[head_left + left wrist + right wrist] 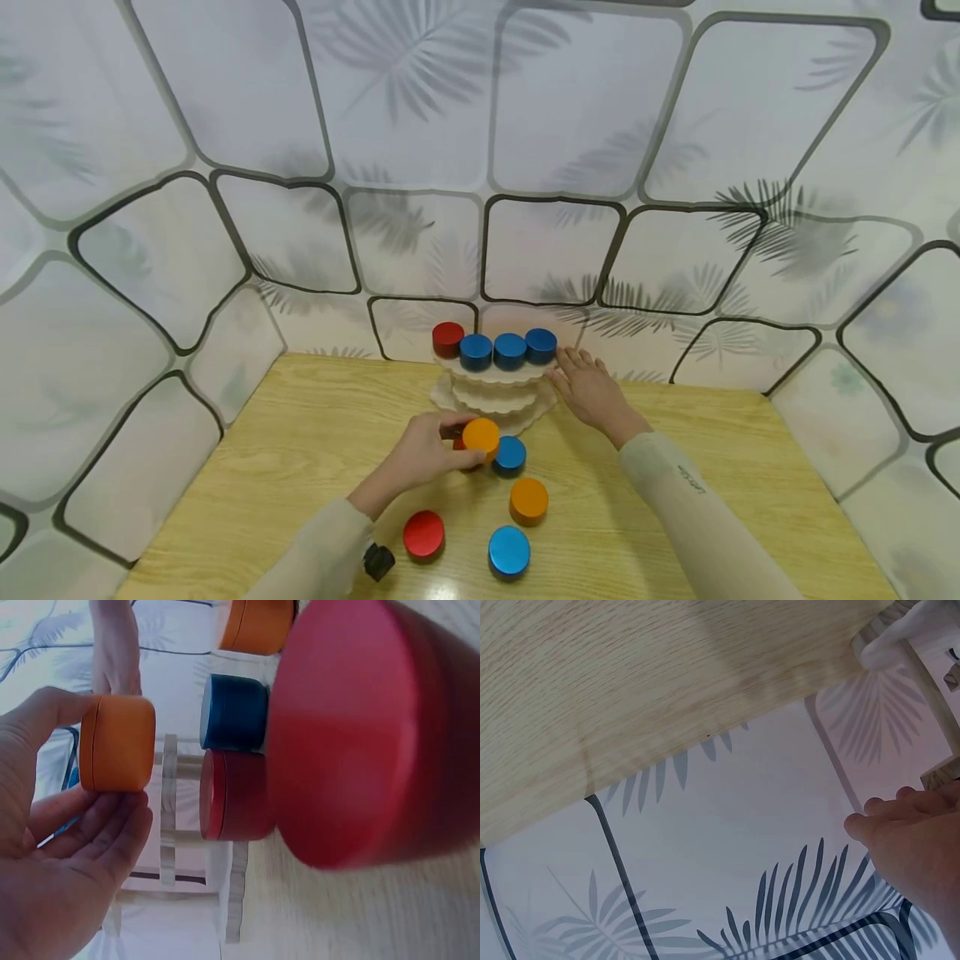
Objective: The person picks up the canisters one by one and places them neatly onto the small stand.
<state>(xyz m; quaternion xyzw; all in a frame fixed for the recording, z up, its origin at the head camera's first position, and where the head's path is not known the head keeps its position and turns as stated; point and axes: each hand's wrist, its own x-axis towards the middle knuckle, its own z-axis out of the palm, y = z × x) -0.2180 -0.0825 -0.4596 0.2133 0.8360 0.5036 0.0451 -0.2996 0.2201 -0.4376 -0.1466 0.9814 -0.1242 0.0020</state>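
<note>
My left hand (423, 452) pinches an orange round tin (482, 437) between thumb and fingers, lifted above the table in front of a tiered wooden stand (498, 400) with scalloped shelves. In the left wrist view the thumb lies along one side of the orange tin (124, 746) and the fingers along the other. At the right edge of the stand's top shelf is my right hand (592, 387), its fingers extended beside the rightmost blue tin (541, 345). That shelf also bears a red tin (448, 340) and two more blue tins (492, 352).
On the table below the held tin stand a red tin (236, 796), partly hidden in the head view, and a blue tin (509, 456). Nearer are an orange tin (528, 501), a red tin (424, 535) and a blue tin (509, 552). A patterned wall backdrop (420, 242) surrounds the table.
</note>
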